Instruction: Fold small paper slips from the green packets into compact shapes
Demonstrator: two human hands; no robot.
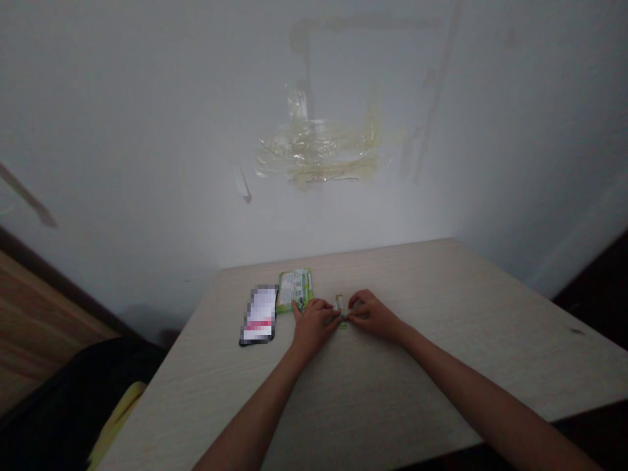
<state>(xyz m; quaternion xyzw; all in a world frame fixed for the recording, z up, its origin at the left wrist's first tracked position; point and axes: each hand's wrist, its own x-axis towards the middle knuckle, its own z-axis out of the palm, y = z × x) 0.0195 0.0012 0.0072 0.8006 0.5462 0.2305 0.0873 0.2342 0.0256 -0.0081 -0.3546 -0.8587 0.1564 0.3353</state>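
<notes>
The strip (339, 301) is lying between the two hands, on the fingertips of both. The wall (147, 118), pale and marked, is rising beyond both hands, filling the far side of the view. The desk (441, 366), with light wood grain, is spreading beneath the hands and reaching the foot of the wall. A dark cloth (73, 392) is bunching low, well to the left of the left hand and off the desk, while a wooden board (34, 314) is slanting behind it. Crinkled tape (324, 154) is clinging to the wall beyond the hands, well above them and catching some light. A yellow cloth (118, 418) is peeking out beside the desk's edge, nearer the body than the left hand.

The right hand (375, 315) is curling its fingers and pinching the strip from its right. The left hand (314, 324) is facing palm down and pinching the strip from its left; one of its fingers is pointing away over the near edge of the packet (295, 288). The phone (260, 314) is lying left of the left hand, its screen blurred into blocks. The packet, green and white with fine print, is resting just beyond the left hand and beside the phone. The strip, the smallest thing, is showing green and some yellow, its print too small to read.
</notes>
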